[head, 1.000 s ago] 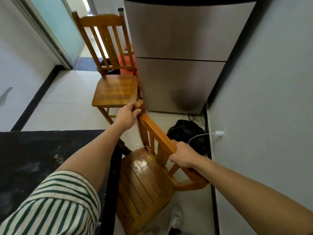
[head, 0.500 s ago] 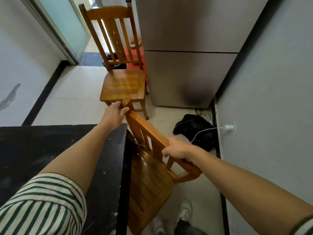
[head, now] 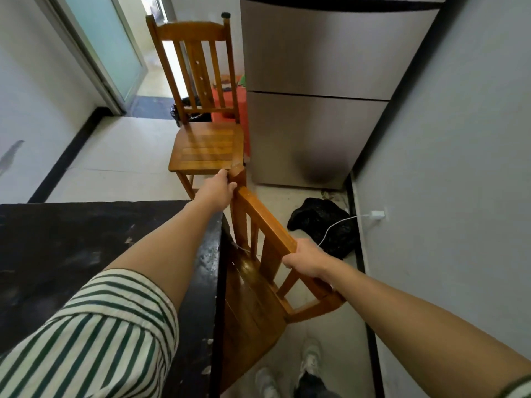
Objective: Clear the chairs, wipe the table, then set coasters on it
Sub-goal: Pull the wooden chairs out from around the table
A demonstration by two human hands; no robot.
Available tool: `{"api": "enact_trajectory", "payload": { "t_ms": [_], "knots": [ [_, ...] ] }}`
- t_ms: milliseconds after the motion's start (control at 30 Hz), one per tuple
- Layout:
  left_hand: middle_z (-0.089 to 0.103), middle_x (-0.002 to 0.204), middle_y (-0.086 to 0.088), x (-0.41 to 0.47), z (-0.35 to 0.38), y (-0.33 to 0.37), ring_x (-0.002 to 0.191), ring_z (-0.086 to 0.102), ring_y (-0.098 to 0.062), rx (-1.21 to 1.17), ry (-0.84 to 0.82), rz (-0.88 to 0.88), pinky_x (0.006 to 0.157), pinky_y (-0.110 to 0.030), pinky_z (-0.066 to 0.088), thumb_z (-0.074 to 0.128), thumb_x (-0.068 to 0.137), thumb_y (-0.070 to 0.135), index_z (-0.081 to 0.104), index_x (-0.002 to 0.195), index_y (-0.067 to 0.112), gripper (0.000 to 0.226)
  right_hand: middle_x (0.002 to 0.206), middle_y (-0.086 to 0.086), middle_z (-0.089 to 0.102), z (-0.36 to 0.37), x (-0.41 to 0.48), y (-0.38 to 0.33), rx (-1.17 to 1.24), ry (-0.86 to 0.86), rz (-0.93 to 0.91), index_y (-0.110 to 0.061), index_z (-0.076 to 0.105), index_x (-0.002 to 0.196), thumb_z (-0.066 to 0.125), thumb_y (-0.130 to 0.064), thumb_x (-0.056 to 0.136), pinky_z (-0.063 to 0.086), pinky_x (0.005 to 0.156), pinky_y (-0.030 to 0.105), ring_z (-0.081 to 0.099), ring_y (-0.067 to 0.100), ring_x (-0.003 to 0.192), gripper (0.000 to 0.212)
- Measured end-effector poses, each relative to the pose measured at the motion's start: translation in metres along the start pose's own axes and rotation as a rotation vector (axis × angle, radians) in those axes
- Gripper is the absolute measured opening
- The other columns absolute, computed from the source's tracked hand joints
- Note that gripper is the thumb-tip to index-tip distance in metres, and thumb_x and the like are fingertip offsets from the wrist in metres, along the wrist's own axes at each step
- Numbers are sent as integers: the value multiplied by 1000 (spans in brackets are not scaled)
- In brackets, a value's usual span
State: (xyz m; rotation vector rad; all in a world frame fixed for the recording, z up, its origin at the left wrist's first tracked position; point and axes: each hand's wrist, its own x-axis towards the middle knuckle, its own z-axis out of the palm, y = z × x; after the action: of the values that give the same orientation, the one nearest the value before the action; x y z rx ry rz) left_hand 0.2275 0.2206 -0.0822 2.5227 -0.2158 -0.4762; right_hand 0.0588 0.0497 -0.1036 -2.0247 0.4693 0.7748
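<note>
The black, scuffed, stone-look table top (head: 71, 248) fills the left, with nothing set on the part that shows. No coasters and no cloth are in view, so I judge the job to be at its first stage, clearing the chairs.

Over the table's near corner reaches a bare forearm out of a green-and-cream striped short sleeve (head: 94, 340). The left hand (head: 219, 189), just past the table's far right corner, has its fingers curled over the upper corner of a honey-coloured slatted wooden chair (head: 253, 311). That chair sits hard against the table's right edge, its seat partly hidden under the edge and its back tipped away from the table. A grip at each end of the top rail suits swinging or dragging a heavy chair without twisting it, and the tilt probably takes weight off some of the legs.

Beyond the table's far edge a second, matching slatted wooden chair (head: 207, 150) stands upright on the pale floor, already out of the way.

The right hand (head: 309, 261), right of the table, wraps the rail's lower end, knuckles up, arm nearly straight. Further right of the table lie a crumpled black plastic bag (head: 319, 222) and a white wall charger (head: 377, 215) with its cord. A tall brushed-steel fridge (head: 316, 124) stands beyond, leaving a narrow lane for the chair.
</note>
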Motion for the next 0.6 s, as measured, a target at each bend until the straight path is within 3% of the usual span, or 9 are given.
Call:
{"api": "enact_trajectory", "payload": {
  "t_ms": [67,233,400,500,600],
  "knots": [
    [60,124,-9,-15,-1,-1,110,60,-28,32,-9,-9,92,-41,49,40,104,27,49,129,12,31,91,4,60,5,-2,3,-76,107,-1,-16,54,110,63,-23,88,52,71,31,60,15,77,24],
    [62,120,-11,-69,-10,-22,111,60,-28,91,-44,-33,92,-38,48,48,101,22,57,125,9,29,93,0,58,12,-24,3,-490,300,-34,-19,47,122,59,-31,93,52,66,27,60,13,78,35],
    [63,117,-11,-142,-18,-41,107,61,-26,84,9,-102,94,-39,50,52,99,27,59,121,10,28,121,6,53,20,-60,-5,-775,527,-295,-17,45,131,59,-30,90,45,92,40,51,25,112,46],
    [64,114,-9,-199,-14,-53,103,61,-25,66,44,-122,94,-37,50,52,99,28,60,118,11,26,119,5,56,38,-83,-6,-861,542,-452,-19,51,122,57,-28,90,45,91,40,52,25,111,34],
    [68,103,-7,-267,-7,-75,90,61,-21,84,105,-172,81,-33,48,53,98,30,62,104,17,18,118,6,57,70,-110,0,-914,463,-534,-21,54,120,55,-30,90,46,94,43,53,27,113,31]
  ]
}}
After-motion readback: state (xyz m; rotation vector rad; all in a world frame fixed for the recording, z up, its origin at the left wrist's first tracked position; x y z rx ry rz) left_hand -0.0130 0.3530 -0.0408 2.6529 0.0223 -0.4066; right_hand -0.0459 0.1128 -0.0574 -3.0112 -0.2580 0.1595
